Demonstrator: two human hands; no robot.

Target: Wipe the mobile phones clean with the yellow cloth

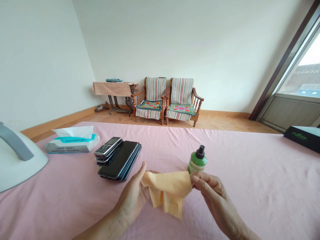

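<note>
A yellow cloth [170, 186] hangs between my two hands, its lower part drooping in folds above the pink sheet. My left hand [136, 190] holds the cloth's left end, thumb pointing up and the other fingers partly hidden behind the fabric. At the upper right corner, my right hand [212, 190] pinches the cloth between thumb and fingers. Just behind that hand stands a green bottle [197, 161] with a black cap, its lower part covered. Left of my left hand lie a stack of smartphones [121, 160] and a pile of keypad phones [108, 146].
A pink sheet [250, 173] covers the surface. A tissue pack [72, 141] and a white object with a grey handle [20, 156] are at left. A black box [302, 137] sits at the right edge. Two wooden chairs [181, 96] stand by the far wall.
</note>
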